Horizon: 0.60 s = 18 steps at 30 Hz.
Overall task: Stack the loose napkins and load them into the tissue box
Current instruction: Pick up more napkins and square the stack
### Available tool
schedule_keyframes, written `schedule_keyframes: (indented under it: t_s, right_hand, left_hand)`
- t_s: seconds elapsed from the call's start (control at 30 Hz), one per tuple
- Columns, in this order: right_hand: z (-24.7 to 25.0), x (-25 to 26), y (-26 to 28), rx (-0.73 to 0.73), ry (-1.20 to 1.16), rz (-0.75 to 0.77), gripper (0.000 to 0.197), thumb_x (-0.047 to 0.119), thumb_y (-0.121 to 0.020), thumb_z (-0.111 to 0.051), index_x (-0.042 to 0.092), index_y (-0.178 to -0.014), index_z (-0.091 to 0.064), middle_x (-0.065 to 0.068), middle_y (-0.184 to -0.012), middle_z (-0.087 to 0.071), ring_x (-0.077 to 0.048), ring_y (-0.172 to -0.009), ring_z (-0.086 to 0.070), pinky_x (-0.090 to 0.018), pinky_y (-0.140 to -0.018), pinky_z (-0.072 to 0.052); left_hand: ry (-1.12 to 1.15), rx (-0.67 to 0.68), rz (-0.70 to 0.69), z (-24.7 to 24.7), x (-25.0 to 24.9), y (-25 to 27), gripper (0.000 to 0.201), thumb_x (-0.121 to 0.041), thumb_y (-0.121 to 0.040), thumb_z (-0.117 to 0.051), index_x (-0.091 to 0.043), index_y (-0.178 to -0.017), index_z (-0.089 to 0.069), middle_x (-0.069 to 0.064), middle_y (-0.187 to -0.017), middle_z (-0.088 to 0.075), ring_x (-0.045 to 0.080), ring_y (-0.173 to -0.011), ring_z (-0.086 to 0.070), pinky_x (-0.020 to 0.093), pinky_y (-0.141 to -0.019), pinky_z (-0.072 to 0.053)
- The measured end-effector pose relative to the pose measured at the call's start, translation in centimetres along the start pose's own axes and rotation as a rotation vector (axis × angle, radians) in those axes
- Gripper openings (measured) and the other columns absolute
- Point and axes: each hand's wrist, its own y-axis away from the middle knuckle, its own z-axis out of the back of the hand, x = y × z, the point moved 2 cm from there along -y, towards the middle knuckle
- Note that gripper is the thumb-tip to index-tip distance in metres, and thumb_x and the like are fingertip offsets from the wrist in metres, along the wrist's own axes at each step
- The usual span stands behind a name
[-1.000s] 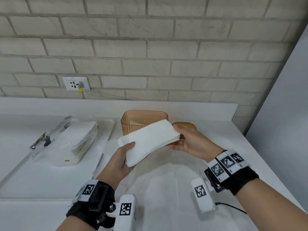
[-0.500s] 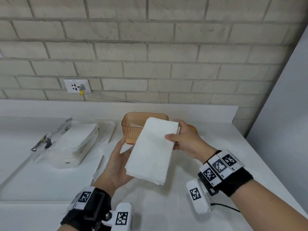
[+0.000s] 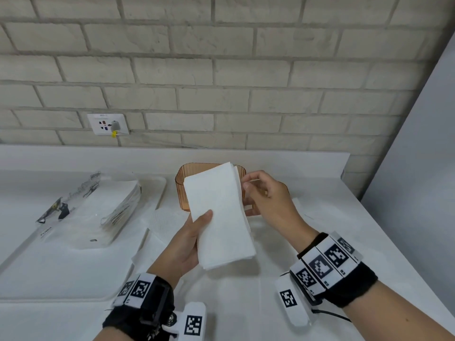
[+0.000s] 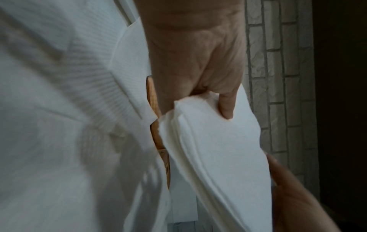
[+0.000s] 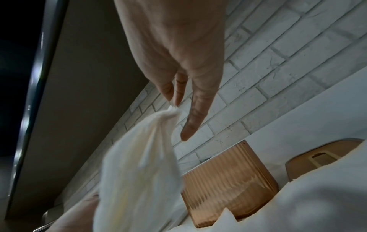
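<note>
A stack of white napkins is held above the counter, its long side pointing at the amber ribbed tissue box just behind it. My left hand grips the stack's near left part, thumb on top. My right hand is at the stack's far right edge, and its fingertips pinch a corner of the napkin stack. The box stands open with its amber lid lying flat on the counter beside it, mostly hidden behind my right hand in the head view.
A plastic-wrapped napkin pack lies on a white tray at the left. Loose white sheets are spread on the counter under my hands. A brick wall with a socket is behind; a grey panel closes the right.
The stack turned from lying crosswise to lengthwise toward the box. My left thumb came onto its top, and my right hand shifted from the far end to the right edge.
</note>
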Motion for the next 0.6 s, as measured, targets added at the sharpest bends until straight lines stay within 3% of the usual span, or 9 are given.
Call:
schedule_keyframes:
  t_s: [0.13, 0.27, 0.4, 0.5, 0.6]
  right_hand:
    - [-0.3, 0.2, 0.2, -0.023, 0.111, 0.068, 0.004, 0.017, -0.094, -0.055, 0.017, -0.093, -0.059, 0.007, -0.087, -0.06, -0.011, -0.068, -0.059, -0.021, -0.055, -0.057]
    - [-0.8, 0.5, 0.0, -0.018, 0.093, 0.067, 0.016, 0.016, -0.093, -0.056, 0.029, -0.084, -0.056, 0.003, -0.094, -0.061, -0.025, -0.085, -0.062, -0.04, -0.066, -0.06]
    - [-1.3, 0.8, 0.0, 0.006, 0.095, 0.035, 0.019, 0.017, -0.096, -0.05, 0.029, -0.083, -0.056, 0.006, -0.09, -0.06, -0.019, -0.084, -0.061, -0.038, -0.071, -0.059]
    - [-1.6, 1.0, -0.1, 0.011, 0.089, -0.034, 0.019, 0.024, -0.098, -0.045, 0.025, -0.084, -0.057, 0.0, -0.088, -0.061, -0.02, -0.082, -0.06, -0.039, -0.074, -0.057]
    - [-2.0, 1.5, 0.4, 0.035, 0.089, -0.014, 0.028, 0.032, -0.097, -0.044, 0.015, -0.08, -0.057, -0.003, -0.074, -0.055, -0.019, -0.07, -0.052, -0.037, -0.066, -0.049]
  left_hand:
    - [-0.006, 0.018, -0.048, -0.2, 0.5, 0.1, 0.048, -0.023, -0.088, -0.062, -0.017, -0.134, -0.048, 0.009, -0.125, -0.064, 0.027, -0.111, -0.064, 0.043, -0.087, -0.055]
    - [0.017, 0.022, -0.064, 0.0, 0.5, 0.0, 0.066, -0.031, -0.075, -0.072, -0.017, -0.134, -0.048, 0.01, -0.125, -0.064, 0.028, -0.111, -0.064, 0.042, -0.082, -0.056]
    - [0.065, 0.056, -0.066, 0.2, 0.7, 0.0, 0.096, -0.034, -0.052, -0.091, -0.014, -0.136, -0.048, 0.013, -0.126, -0.063, 0.028, -0.109, -0.065, 0.039, -0.078, -0.056]
    - [0.096, 0.073, -0.053, 0.1, 0.8, 0.0, 0.099, -0.033, -0.05, -0.092, -0.014, -0.136, -0.047, 0.014, -0.128, -0.061, 0.028, -0.11, -0.064, 0.039, -0.079, -0.056]
    - [0.104, 0.086, -0.049, -0.1, 0.9, 0.1, 0.097, -0.033, -0.052, -0.091, -0.013, -0.137, -0.047, 0.014, -0.129, -0.061, 0.029, -0.112, -0.063, 0.039, -0.081, -0.056]
